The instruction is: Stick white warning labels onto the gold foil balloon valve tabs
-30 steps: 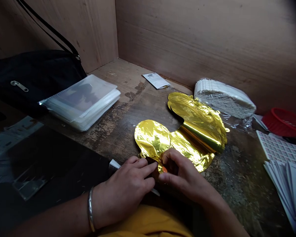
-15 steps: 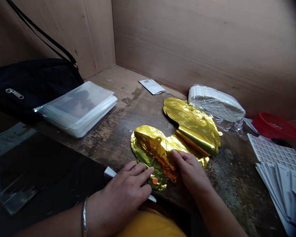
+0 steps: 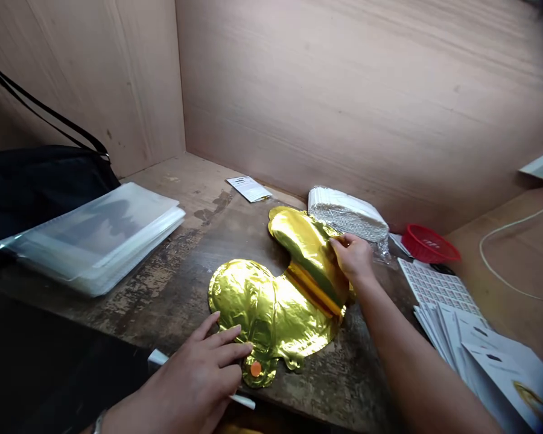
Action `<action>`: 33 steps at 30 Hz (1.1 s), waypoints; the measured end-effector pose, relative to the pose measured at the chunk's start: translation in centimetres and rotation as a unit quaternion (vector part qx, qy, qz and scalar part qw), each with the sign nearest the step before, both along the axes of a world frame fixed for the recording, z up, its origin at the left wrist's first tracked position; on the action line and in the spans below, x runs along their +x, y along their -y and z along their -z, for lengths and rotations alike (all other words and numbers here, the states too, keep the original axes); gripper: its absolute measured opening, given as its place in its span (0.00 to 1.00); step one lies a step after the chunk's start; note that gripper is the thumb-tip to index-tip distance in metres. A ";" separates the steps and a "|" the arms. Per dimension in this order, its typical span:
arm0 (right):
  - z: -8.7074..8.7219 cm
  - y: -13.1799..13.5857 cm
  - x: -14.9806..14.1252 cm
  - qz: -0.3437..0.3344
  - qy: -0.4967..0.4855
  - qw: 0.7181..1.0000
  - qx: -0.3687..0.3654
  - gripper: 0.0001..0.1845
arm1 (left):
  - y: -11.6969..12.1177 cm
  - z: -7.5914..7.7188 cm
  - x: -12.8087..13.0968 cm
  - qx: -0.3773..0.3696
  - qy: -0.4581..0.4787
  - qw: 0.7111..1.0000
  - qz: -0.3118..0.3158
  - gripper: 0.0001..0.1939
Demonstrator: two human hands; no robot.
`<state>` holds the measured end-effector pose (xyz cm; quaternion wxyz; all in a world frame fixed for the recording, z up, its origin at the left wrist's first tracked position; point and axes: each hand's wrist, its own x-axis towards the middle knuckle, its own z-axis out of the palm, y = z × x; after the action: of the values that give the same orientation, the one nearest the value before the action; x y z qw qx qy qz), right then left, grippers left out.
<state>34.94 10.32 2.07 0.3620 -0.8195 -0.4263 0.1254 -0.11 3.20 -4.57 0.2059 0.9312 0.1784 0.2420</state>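
Observation:
A flat gold foil balloon [image 3: 271, 307] lies on the worn wooden table [image 3: 199, 241], folded over at its far end, with an orange dot on its near tab. My left hand [image 3: 199, 374] rests at the balloon's near edge with fingers stretched out, fingertips pressing on the foil beside the tab. A thin white straw [image 3: 242, 399] pokes out from under this hand. My right hand [image 3: 353, 256] reaches to the far folded end and grips the foil's edge with closed fingers.
A stack of clear plastic sleeves [image 3: 95, 235] and a black bag [image 3: 36, 181] lie at left. A wrapped white bundle [image 3: 348, 214], a red basket [image 3: 428, 241], sticker sheets [image 3: 438, 286] and printed cards [image 3: 489, 349] sit at right. A small label [image 3: 248, 188] lies near the plywood back wall.
My right hand has moved from the balloon's near tab to its far folded end and taken hold there. The near part now lies flatter. The view shifted right.

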 end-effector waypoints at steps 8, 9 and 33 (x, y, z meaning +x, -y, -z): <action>-1.1 2.1 0.4 0.061 0.130 0.989 0.023 0.11 | -0.2 -3.4 -0.8 -0.175 -0.105 0.979 0.017 0.09; -1.3 3.6 -1.6 0.027 0.135 0.990 0.035 0.13 | -0.3 -4.2 -0.9 -0.197 -0.105 0.975 0.016 0.09; 0.9 16.4 -15.7 -0.329 0.053 0.941 0.055 0.11 | -0.4 -5.9 -1.5 -0.606 -0.097 0.785 -0.087 0.09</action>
<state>19.25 -6.11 1.15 0.3218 -0.6177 -0.6971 0.1700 -1.65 3.56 1.35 0.6876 0.6139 0.3876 0.0093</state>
